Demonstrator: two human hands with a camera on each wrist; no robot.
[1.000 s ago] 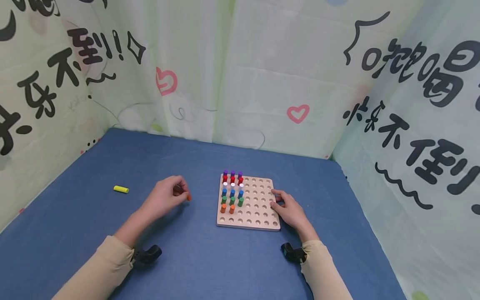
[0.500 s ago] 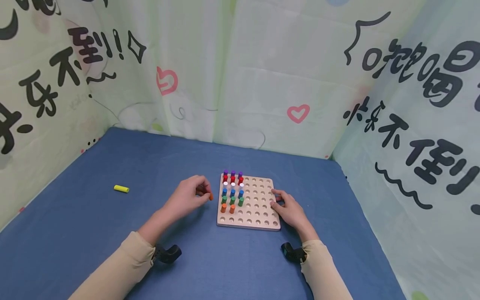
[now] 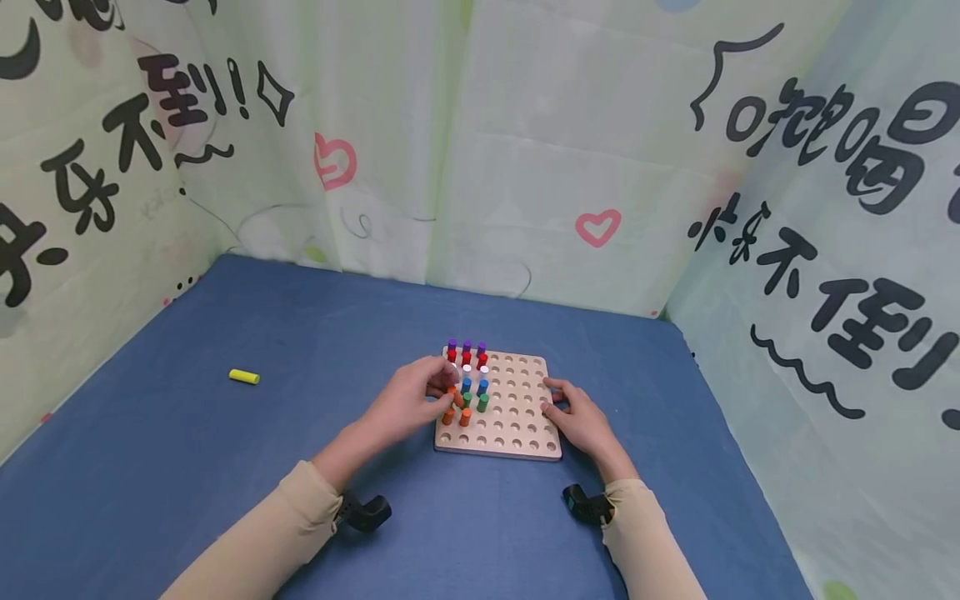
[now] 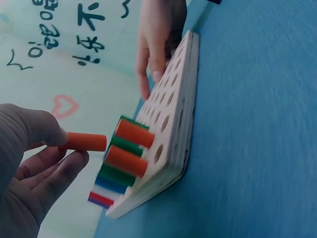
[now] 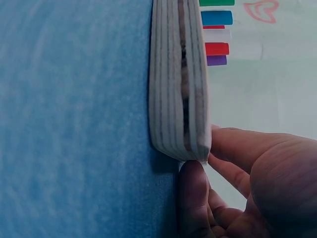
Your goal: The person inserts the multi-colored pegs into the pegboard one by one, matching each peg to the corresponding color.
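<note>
My left hand [image 3: 411, 395] pinches an orange peg [image 4: 86, 142] between thumb and fingertips, over the left side of a wooden pegboard [image 3: 517, 417]. In the left wrist view the held peg is apart from the board, near two standing orange pegs [image 4: 129, 161]. Behind these stand green pegs [image 3: 483, 403], blue pegs [image 3: 483, 387], white pegs [image 3: 483, 372], red pegs [image 3: 482, 361] and purple pegs [image 3: 482, 347]; the left hand hides some in the head view. With loosely extended fingers, my right hand [image 3: 585, 421] touches the board's right edge, thumb tip against its side [image 5: 193, 181].
A yellow peg [image 3: 244, 377] lies on the blue tablecloth [image 3: 300, 317] at the left. Unfilled holes cover the board's right part and its front row. Printed curtains [image 3: 525, 167] stand behind and at both sides of the table.
My left hand has carried the orange peg rightward from the bare cloth to over the board's left side. The right hand and the board stay in place.
</note>
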